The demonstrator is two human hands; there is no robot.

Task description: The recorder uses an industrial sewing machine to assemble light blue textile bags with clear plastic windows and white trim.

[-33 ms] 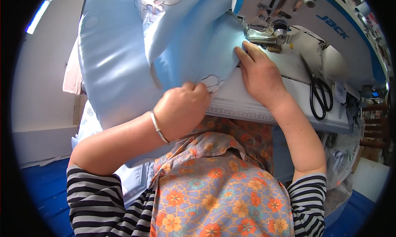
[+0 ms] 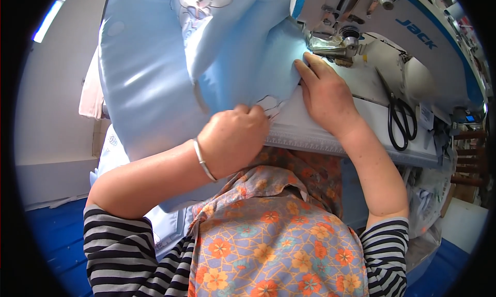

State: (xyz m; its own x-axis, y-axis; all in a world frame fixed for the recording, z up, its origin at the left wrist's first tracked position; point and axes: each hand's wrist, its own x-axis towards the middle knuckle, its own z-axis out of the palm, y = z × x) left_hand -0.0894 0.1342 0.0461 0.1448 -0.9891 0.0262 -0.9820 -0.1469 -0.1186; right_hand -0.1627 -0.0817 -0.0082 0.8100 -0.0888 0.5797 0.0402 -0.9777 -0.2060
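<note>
A large piece of shiny light blue fabric (image 2: 150, 80) with printed line drawings spreads over the machine table. My left hand (image 2: 235, 137), with a bangle at its wrist, is closed on the near edge of this cloth, its fingertips curled out of sight. Stretched out flat, the fingers of my right hand (image 2: 328, 93) rest on the cloth's right edge, just in front of the presser foot (image 2: 333, 51) of a white and blue sewing machine (image 2: 429, 38). A lamp lights the cloth beside the needle area, where the needle itself cannot be made out.
Black-handled scissors (image 2: 400, 116) lie on the table right of my right hand. A clear ruler strip (image 2: 305, 142) runs along the table's front edge. More printed fabric (image 2: 173, 227) hangs below at the left. Dark scraps (image 2: 442, 134) sit at the table's right end.
My left hand has shifted slightly to the right, carrying the cloth's near edge and its folds with it. My right hand has stayed in place.
</note>
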